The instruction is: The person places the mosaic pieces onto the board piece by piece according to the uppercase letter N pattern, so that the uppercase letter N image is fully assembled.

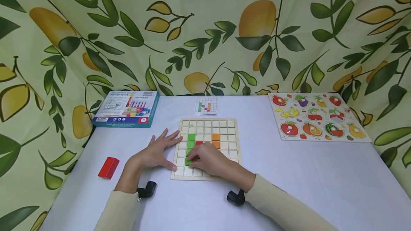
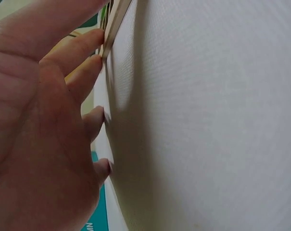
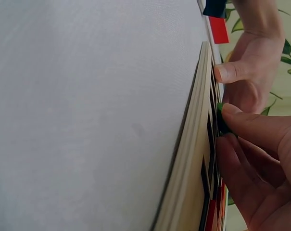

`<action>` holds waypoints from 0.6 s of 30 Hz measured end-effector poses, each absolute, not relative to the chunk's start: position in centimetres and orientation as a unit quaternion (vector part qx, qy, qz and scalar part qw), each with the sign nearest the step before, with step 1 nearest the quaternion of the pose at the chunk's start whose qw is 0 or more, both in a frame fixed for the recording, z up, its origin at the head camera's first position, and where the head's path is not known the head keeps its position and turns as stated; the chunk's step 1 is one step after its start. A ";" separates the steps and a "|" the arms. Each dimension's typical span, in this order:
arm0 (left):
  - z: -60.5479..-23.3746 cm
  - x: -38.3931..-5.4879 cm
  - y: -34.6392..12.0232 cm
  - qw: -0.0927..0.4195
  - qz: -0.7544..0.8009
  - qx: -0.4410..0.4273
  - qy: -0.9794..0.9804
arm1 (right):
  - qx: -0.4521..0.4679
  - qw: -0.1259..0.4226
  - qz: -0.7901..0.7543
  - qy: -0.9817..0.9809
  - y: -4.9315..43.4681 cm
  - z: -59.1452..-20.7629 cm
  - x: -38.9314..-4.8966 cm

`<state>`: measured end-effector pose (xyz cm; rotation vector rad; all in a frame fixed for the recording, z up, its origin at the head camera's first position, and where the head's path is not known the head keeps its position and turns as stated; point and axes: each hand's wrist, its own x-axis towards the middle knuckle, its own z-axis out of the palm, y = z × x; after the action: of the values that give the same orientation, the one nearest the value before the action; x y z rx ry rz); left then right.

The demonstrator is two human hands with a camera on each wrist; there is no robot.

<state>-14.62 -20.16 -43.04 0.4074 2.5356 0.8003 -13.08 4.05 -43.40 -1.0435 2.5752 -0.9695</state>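
Note:
A wooden grid board (image 1: 208, 131) lies on the white table in the head view. My right hand (image 1: 210, 158) is over its lower left part, pinching a green square tile (image 3: 220, 107) between thumb and fingers, at the board's surface. Above that tile runs a column of green tiles (image 1: 191, 137). A red tile (image 1: 199, 143) shows beside the right knuckles, and orange tiles (image 1: 215, 137) stand farther right. My left hand (image 1: 157, 150) is spread along the board's left edge, fingertips and thumb touching the rim or table. The right hand hides part of the grid.
Behind the board lies a small pattern card (image 1: 205, 106) with coloured squares. A boxed game (image 1: 125, 108) sits at back left, and a red block-shaped box (image 1: 108, 168) nearer the left forearm. A fruit puzzle board (image 1: 309, 117) lies at back right, before a leaf-patterned curtain (image 1: 205, 17).

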 end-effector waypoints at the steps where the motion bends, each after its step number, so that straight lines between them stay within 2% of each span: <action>1: -43.0 -14.6 -20.1 0.223 0.291 0.149 0.918 | -0.353 0.099 -0.327 0.871 4.0 -43.4 -13.1; 18: -43.1 -14.6 -20.2 0.213 0.291 0.159 0.919 | -0.359 0.068 -0.301 0.881 3.6 -43.8 -12.8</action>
<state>-14.64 -20.19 -43.11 0.4418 2.5512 0.8086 -12.77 3.64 -43.80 -1.0803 2.6554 -0.9058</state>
